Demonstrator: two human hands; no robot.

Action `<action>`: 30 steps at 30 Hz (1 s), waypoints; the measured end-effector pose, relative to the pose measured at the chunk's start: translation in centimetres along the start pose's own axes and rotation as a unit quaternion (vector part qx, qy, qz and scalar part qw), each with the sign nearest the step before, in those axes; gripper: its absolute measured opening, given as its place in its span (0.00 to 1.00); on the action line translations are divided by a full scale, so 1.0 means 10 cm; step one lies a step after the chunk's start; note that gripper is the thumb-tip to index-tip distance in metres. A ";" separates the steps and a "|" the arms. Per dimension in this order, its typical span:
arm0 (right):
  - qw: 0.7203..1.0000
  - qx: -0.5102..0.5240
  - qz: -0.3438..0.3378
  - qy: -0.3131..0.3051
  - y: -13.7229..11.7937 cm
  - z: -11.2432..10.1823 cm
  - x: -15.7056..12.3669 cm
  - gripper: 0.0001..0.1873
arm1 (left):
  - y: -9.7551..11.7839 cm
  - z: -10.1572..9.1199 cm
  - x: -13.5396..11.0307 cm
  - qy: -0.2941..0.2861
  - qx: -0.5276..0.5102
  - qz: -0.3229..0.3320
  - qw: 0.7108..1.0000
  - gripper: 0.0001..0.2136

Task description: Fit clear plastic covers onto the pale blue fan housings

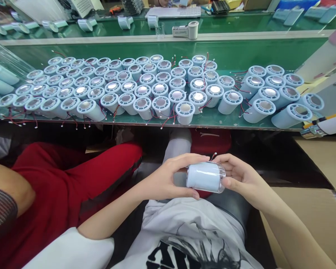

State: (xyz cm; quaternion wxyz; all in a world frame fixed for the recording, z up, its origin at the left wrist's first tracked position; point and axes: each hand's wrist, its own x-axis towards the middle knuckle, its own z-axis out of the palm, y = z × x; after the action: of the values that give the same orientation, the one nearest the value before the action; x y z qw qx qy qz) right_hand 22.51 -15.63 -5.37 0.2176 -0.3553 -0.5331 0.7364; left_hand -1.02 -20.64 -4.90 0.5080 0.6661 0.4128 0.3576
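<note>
Above my lap, a pale blue cylinder (203, 177) lies on its side, wrapped in a clear plastic sleeve (221, 178). My left hand (176, 177) grips its left end, thumb below and fingers on top. At the right end, the fingers and thumb of my right hand (238, 177) close around the clear sleeve. A short wire with a small white plug sticks up between the hands. On the green bench in front stand rows of similar pale blue cylinders (184, 112), with metallic discs in their tops and thin red and black wires.
A raised green shelf (240, 28) behind carries a white keyboard (173, 12) and several pale blue parts. Clear tubes (9, 56) lie at the far left. Someone in red trousers (106, 168) sits to my left. Cardboard (310, 220) is at my right, below a white-handled tool (330, 125).
</note>
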 end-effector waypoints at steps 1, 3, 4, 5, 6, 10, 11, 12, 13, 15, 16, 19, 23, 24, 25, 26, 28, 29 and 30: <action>1.000 0.009 0.006 -0.001 0.01 0.00 0.01 0.23 | 0.00 0.00 0.00 -0.001 0.002 0.004 1.000 0.36; 0.999 0.031 0.018 -0.002 0.03 0.01 0.03 0.23 | -0.01 0.00 0.00 -0.001 0.005 0.011 1.000 0.36; 0.999 0.043 0.023 -0.004 0.04 0.02 0.04 0.23 | -0.02 0.00 -0.01 -0.001 0.006 0.012 1.000 0.36; 0.998 0.054 0.027 -0.007 0.05 0.02 0.05 0.23 | -0.02 0.00 -0.01 0.000 0.006 0.012 1.000 0.36; 0.997 0.063 0.033 -0.008 0.06 0.03 0.06 0.23 | -0.02 0.00 -0.01 0.000 0.006 0.010 1.000 0.36; 0.995 0.076 0.072 0.000 0.08 0.05 0.07 0.25 | -0.01 0.00 0.00 0.005 0.001 0.016 1.000 0.34; 0.993 0.078 0.082 0.000 0.09 0.06 0.08 0.26 | -0.01 0.00 0.00 0.006 -0.001 0.022 1.000 0.34; 0.992 0.083 0.091 -0.003 0.10 0.06 0.08 0.27 | 0.00 0.00 0.01 0.006 -0.002 0.028 1.000 0.34; 0.991 0.089 0.098 -0.006 0.10 0.07 0.08 0.27 | 0.00 0.00 0.01 0.006 -0.003 0.032 0.999 0.34; 0.988 0.107 0.109 -0.011 0.11 0.09 0.09 0.26 | 0.00 -0.01 0.02 0.002 -0.003 0.033 0.999 0.34; 0.987 0.117 0.112 -0.012 0.12 0.10 0.10 0.26 | 0.00 -0.01 0.02 -0.001 -0.003 0.033 0.999 0.34; 0.982 0.135 0.128 -0.015 0.12 0.13 0.12 0.28 | 0.00 -0.02 0.04 -0.009 -0.004 0.041 0.999 0.34; 0.973 0.155 0.167 -0.030 0.11 0.16 0.13 0.33 | -0.02 -0.04 0.04 -0.012 -0.003 0.051 0.999 0.34; 0.969 0.165 0.180 -0.038 0.11 0.16 0.13 0.33 | -0.03 -0.04 0.03 -0.013 -0.003 0.053 0.999 0.34; 0.965 0.174 0.192 -0.049 0.10 0.16 0.14 0.34 | -0.03 -0.04 0.03 -0.013 -0.003 0.054 0.998 0.34; 0.960 0.182 0.203 -0.060 0.10 0.16 0.14 0.34 | -0.04 -0.03 0.03 -0.013 -0.005 0.054 0.998 0.35; 0.951 0.191 0.229 -0.085 0.10 0.16 0.15 0.35 | -0.03 -0.01 0.02 -0.011 -0.014 0.046 0.999 0.34; 0.946 0.191 0.242 -0.099 0.11 0.16 0.16 0.37 | -0.02 0.00 0.02 -0.008 -0.018 0.035 0.999 0.33; 0.944 0.184 0.250 -0.111 0.12 0.15 0.16 0.39 | 0.00 0.01 0.01 -0.005 -0.022 0.021 1.000 0.32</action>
State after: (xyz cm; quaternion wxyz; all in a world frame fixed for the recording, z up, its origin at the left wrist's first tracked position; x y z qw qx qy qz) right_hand 20.42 -15.88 -6.68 0.0275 -0.3465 -0.3029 0.8874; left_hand -0.86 -20.57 -4.93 0.5168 0.6649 0.3884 0.3741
